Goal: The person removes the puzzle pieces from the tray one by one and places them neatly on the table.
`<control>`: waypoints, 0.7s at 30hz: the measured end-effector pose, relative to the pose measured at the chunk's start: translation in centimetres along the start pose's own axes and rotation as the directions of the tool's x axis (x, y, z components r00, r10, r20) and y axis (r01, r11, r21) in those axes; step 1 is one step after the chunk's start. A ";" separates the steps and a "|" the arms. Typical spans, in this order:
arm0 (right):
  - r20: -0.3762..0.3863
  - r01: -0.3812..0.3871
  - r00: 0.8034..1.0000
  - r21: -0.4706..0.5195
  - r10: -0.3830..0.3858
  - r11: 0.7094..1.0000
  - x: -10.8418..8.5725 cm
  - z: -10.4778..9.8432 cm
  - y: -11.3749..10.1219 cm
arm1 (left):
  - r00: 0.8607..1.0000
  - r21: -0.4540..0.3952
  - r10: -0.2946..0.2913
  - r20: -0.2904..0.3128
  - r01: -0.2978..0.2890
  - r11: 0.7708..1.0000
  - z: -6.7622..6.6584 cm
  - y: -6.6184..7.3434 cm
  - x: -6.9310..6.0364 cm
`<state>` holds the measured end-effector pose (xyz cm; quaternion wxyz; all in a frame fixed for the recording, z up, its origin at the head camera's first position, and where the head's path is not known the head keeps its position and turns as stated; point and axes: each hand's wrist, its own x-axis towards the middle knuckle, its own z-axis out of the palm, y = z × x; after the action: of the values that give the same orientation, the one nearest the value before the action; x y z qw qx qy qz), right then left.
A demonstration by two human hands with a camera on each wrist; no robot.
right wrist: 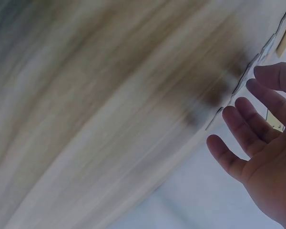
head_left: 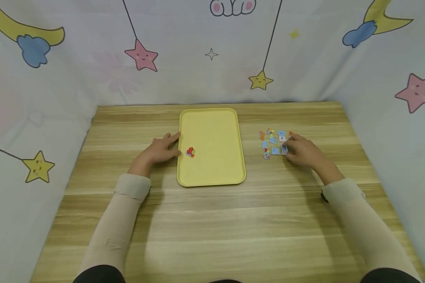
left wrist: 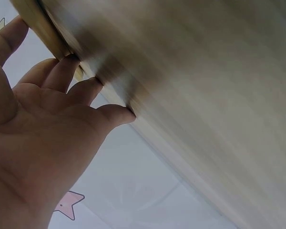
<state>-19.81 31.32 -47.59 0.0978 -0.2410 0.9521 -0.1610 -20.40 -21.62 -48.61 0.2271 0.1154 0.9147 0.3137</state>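
Note:
At its left edge, my left hand touches the yellow tray, with fingers and thumb spread. One small red-and-blue puzzle piece lies inside the tray near that edge. To the tray's right, several flat light-blue, white and orange puzzle pieces are spread on the table. Over the right side of this group reaches my right hand, its fingertips at a blue piece. In the right wrist view the fingers are bent slightly and apart, and the pieces appear only as thin edges.
The wooden table carries the tray and pieces. A white cloth printed with stars, moons and clouds hangs behind the table and along both sides.

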 end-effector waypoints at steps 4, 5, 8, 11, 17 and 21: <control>-0.019 0.041 0.999 0.014 -0.040 0.999 0.6 -0.2 -1.2 | 1.000 -0.001 -0.005 0.003 0.005 1.000 -0.1 0.0 -0.1; -0.024 0.053 0.998 0.020 -0.052 0.998 0.9 -0.3 -1.6 | 1.000 -0.003 -0.007 0.004 0.007 1.000 -0.1 -0.1 -0.1; -0.037 0.095 0.995 0.017 -0.094 0.995 2.0 -0.1 -3.0 | 1.000 0.001 -0.004 0.004 0.004 1.000 -0.2 -0.1 -0.1; -0.046 0.131 0.990 0.006 -0.131 0.991 3.2 0.3 -4.2 | 1.000 0.003 0.004 0.004 -0.004 1.000 -0.1 -0.3 0.0; -0.024 0.154 0.988 0.021 -0.153 0.988 5.1 0.8 -6.3 | 1.000 -0.012 0.008 0.005 -0.007 1.000 0.0 -0.2 -0.1; -0.020 0.174 0.985 0.030 -0.173 0.984 6.2 1.0 -7.6 | 1.000 -0.014 0.001 0.003 -0.001 1.000 -0.1 -0.1 -0.2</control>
<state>-21.70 21.71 -46.48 0.0788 -0.3200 0.9257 -0.1859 -20.30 -21.80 -48.55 0.2290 0.1148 0.9121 0.3200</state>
